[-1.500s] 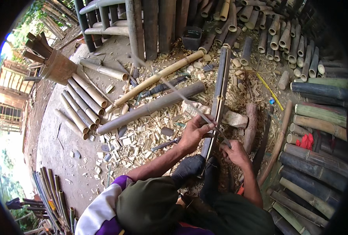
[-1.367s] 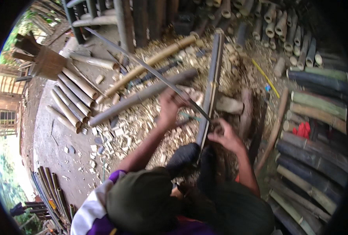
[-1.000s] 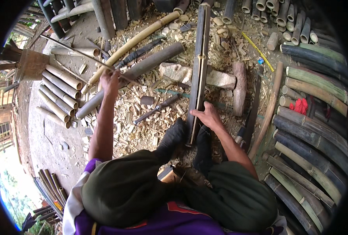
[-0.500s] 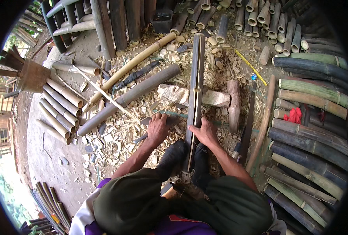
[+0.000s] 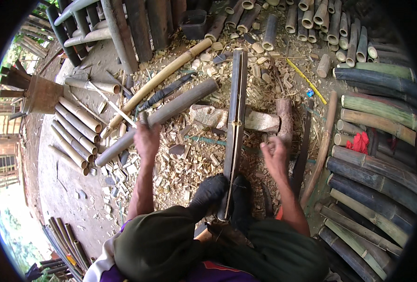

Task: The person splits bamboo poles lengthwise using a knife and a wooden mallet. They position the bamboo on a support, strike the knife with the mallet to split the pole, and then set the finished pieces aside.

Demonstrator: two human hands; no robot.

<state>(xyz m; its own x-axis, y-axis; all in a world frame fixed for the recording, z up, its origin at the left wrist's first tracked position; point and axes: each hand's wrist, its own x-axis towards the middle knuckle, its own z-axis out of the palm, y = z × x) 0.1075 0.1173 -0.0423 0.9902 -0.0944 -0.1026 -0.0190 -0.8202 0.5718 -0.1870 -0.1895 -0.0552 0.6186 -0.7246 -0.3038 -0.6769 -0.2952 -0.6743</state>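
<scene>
A long dark bamboo pole (image 5: 233,136) with a split along its length stands between my two dark-covered feet. Its middle rests across a pale hewn log (image 5: 260,121). My left hand (image 5: 146,142) is off to the left, closed around something with a short dark end sticking up past the fingers; motion blurs it. Under that hand lies a thick grey-brown bamboo tube (image 5: 182,104). On the other side, my right hand (image 5: 275,157) is lifted clear of the pole, beside a brown log (image 5: 284,115). Its fingers are loosely bent and apart, and I see nothing in them.
Wood chips (image 5: 189,164) cover the ground around the pole. A yellow tape measure (image 5: 307,80) lies farther right. Stacked bamboo (image 5: 377,162) lines the right side, cut tubes (image 5: 79,136) the left. A dark blade-like strip (image 5: 302,145) lies right of my right hand.
My left hand has moved left and away from the chips beside the pole. My right hand has let go of the pole and shifted right. The pole leans slightly differently.
</scene>
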